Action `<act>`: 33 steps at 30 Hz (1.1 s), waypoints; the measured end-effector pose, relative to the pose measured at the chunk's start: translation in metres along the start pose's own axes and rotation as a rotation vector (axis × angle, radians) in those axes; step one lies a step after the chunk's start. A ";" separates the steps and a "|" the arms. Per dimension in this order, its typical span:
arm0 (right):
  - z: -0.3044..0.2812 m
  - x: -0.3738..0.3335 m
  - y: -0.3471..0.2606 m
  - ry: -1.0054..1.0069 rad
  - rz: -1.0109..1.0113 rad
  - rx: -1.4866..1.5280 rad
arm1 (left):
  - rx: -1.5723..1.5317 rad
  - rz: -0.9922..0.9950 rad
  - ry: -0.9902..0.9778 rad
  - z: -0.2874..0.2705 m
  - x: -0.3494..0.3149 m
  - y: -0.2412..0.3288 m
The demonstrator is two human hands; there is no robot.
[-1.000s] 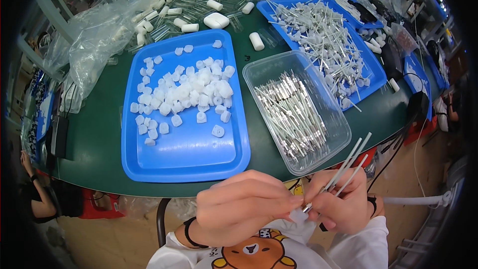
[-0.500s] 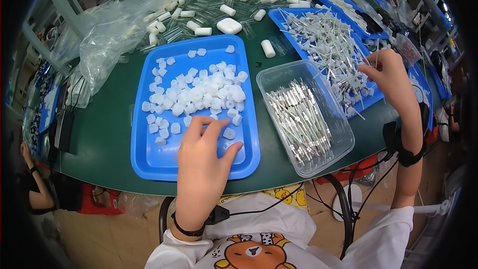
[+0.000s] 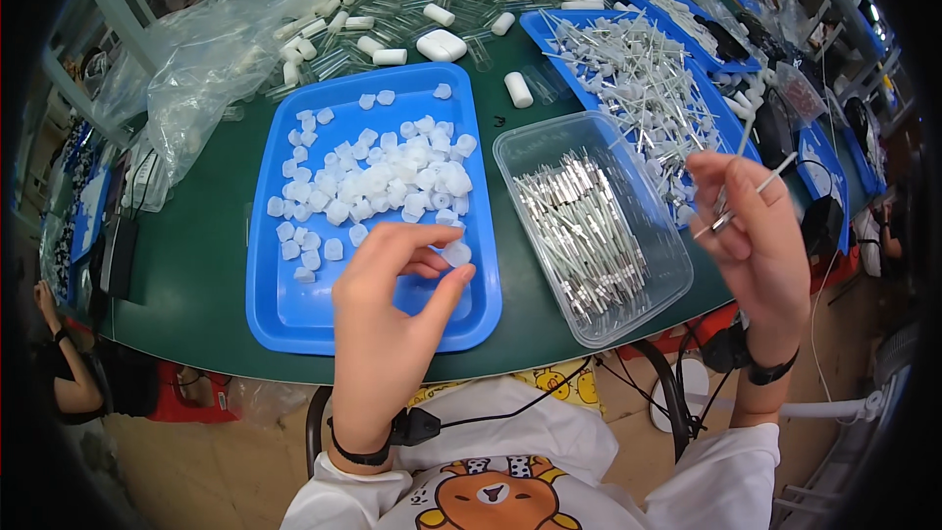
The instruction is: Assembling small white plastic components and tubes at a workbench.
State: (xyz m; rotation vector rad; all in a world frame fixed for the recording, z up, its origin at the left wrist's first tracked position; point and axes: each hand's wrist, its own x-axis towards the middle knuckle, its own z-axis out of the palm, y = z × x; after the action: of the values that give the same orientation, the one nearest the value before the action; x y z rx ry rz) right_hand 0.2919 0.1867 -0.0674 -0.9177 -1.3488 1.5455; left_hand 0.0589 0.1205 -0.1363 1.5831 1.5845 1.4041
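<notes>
Cap [image 3: 456,253], translucent, faceted, in left grip [image 3: 383,304]; right grip [image 3: 763,236] holds slim rods [image 3: 780,170].

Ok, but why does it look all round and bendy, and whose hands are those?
There's no robot: the left hand and right hand belong to the person wearing a camera on their head. Each picture looks down from there, and its very wide lens bends straight edges. On the green table are a blue tray with small white plastic pieces, a clear box of metallic rods and more trays. The left hand pinches one plastic piece; the right holds thin rods.
</notes>
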 end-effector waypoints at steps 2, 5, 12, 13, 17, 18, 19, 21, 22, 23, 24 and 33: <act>0.013 -0.003 0.002 0.049 0.106 0.152 | -0.182 -0.026 -0.024 0.002 0.000 0.006; 0.015 -0.001 0.008 -0.028 0.227 0.359 | -0.380 -0.092 -0.115 0.004 -0.001 0.012; 0.021 0.009 0.019 -0.038 0.289 0.398 | -0.619 -0.181 -0.183 0.008 -0.002 0.015; 0.020 0.008 0.019 -0.050 0.277 0.379 | -0.677 -0.200 -0.192 0.009 -0.002 0.016; 0.019 0.002 0.022 -0.082 0.169 0.300 | -0.895 -0.302 -0.209 0.013 -0.002 0.023; 0.022 -0.001 0.023 -0.056 0.125 0.246 | -0.941 -0.319 -0.229 0.014 -0.002 0.023; 0.027 -0.004 0.022 -0.029 0.080 0.191 | -0.986 -0.336 -0.250 0.015 -0.003 0.023; 0.031 -0.008 0.026 -0.001 -0.044 0.073 | -1.057 -0.362 -0.287 0.017 -0.005 0.025; 0.031 -0.010 0.029 0.001 -0.123 0.010 | -1.081 -0.370 -0.302 0.017 -0.007 0.027; 0.032 -0.012 0.032 0.002 -0.203 -0.053 | -1.106 -0.378 -0.318 0.018 -0.008 0.028; 0.036 -0.014 0.031 0.035 -0.232 -0.058 | -1.111 -0.387 -0.323 0.018 -0.010 0.031; 0.042 -0.027 0.034 -0.022 -0.172 0.078 | -1.408 -0.424 -0.577 0.023 -0.013 0.026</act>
State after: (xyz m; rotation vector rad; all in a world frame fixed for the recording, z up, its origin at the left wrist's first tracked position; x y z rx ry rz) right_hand 0.2574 0.1455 -0.0950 -0.7192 -1.3366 1.4688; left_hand 0.0924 0.1099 -0.1255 0.5923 0.2793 1.1471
